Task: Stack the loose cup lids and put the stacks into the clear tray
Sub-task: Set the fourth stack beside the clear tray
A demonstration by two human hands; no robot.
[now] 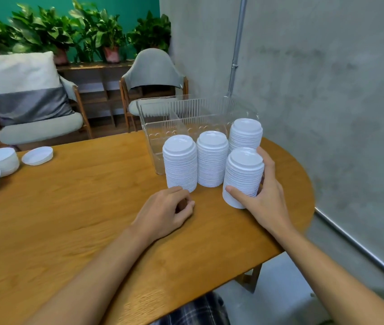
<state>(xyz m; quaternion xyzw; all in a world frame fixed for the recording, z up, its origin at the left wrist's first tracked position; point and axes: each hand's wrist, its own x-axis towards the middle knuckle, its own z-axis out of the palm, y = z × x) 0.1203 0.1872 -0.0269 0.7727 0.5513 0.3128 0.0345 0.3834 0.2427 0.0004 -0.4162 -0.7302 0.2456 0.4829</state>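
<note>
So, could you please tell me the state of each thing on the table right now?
Clear tray: no stacks inside.
Nearest lid stack: held, outside the tray.
Right hand: grips that stack.
Left hand: fingers curled, empty, on the table.
Left stack: upright before the tray.
Middle stack: upright before the tray.
Far right stack: upright by the tray's corner.
Loose lids: low piles, left edge.

A: For the bench (92, 207)?
B: Wood, visible grain, smooth, soft sheen.
A: And the lid stacks (180, 165)?
B: White plastic, smooth, matt.
A: The clear tray (193, 109)?
B: Transparent plastic, glossy, ribbed.
A: Right wall (326, 90), pipe (235, 55)?
B: Rough grey concrete; dull metal.
</note>
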